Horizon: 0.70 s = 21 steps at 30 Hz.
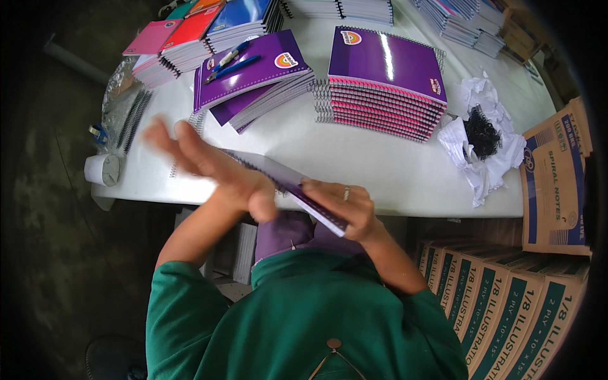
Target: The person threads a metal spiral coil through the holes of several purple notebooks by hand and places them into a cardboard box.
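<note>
A thin purple-edged notebook is tilted at the table's near edge, just in front of my body. My right hand, wearing a ring, grips its right part, with the fingers over the cover and the thumb hidden. My left hand is lifted beside the notebook's left part, fingers spread and blurred by motion. Just beyond it, a loose stack of purple notebooks carries blue-handled pliers and a slim blue-and-white tool. Metal spiral coils lie partly hidden behind my left hand.
A neat stack of purple spiral notebooks stands centre-right. Crumpled white paper holds tangled black coil scraps. Black coils and a white roll lie left. Cardboard boxes crowd the right side; colourful notebooks fill the back left.
</note>
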Each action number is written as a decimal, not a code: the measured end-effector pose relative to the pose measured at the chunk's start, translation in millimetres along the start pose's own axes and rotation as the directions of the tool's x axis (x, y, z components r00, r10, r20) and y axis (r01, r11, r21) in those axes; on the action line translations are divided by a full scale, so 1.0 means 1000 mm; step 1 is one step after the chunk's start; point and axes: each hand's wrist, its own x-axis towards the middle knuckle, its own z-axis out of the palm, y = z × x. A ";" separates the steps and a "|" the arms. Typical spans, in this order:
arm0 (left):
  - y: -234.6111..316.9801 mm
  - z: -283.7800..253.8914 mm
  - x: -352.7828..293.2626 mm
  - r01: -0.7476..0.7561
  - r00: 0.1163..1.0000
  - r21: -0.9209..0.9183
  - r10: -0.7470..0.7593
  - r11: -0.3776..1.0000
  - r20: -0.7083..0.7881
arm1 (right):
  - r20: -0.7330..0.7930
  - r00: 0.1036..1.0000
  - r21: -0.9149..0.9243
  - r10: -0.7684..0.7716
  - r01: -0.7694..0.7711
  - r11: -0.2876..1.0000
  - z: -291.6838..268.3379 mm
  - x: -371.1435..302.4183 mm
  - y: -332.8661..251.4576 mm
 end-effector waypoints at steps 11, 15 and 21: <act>0.041 0.004 -0.031 0.160 0.942 -0.275 -0.064 0.948 0.329 | -0.018 0.996 -0.004 0.084 -0.084 0.996 0.005 -0.002 0.004; 0.038 0.023 0.001 -0.302 0.953 -0.177 0.291 0.937 -0.084 | -0.028 0.997 -0.072 0.069 -0.071 0.995 0.004 -0.005 0.008; 0.074 0.016 -0.041 0.126 0.971 -0.477 -0.008 0.870 0.240 | -0.066 0.977 0.046 0.205 -0.202 0.978 0.005 -0.005 0.009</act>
